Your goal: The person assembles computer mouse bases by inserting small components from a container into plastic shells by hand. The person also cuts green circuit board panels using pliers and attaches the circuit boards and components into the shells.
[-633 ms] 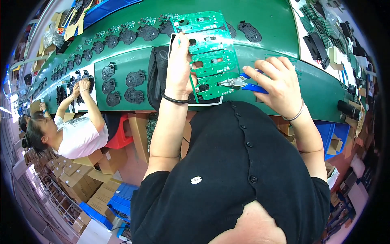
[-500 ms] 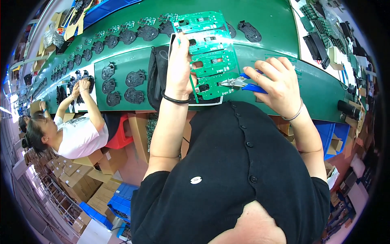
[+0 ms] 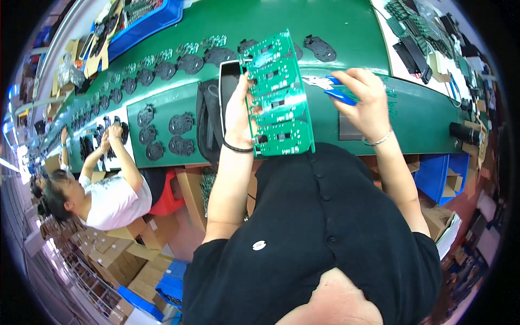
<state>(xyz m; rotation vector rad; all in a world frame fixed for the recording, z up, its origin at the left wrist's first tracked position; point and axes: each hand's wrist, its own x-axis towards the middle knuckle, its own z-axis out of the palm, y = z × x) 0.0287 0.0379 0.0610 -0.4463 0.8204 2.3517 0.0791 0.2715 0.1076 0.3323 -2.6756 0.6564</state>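
Head view: the circuit panel (image 3: 280,111) is gripped along its left edge by the left hand (image 3: 239,116); near its right edge, pliers (image 3: 340,97) are held by the right hand (image 3: 368,103).

Black short-sleeved buttoned top (image 3: 292,216), 1 white oval badge (image 3: 259,245), black left wristband (image 3: 237,148), silvery right bracelet (image 3: 381,139)

Green circuit-board panel (image 3: 291,96), tilted, blue-handled pliers (image 3: 322,82) just beside it
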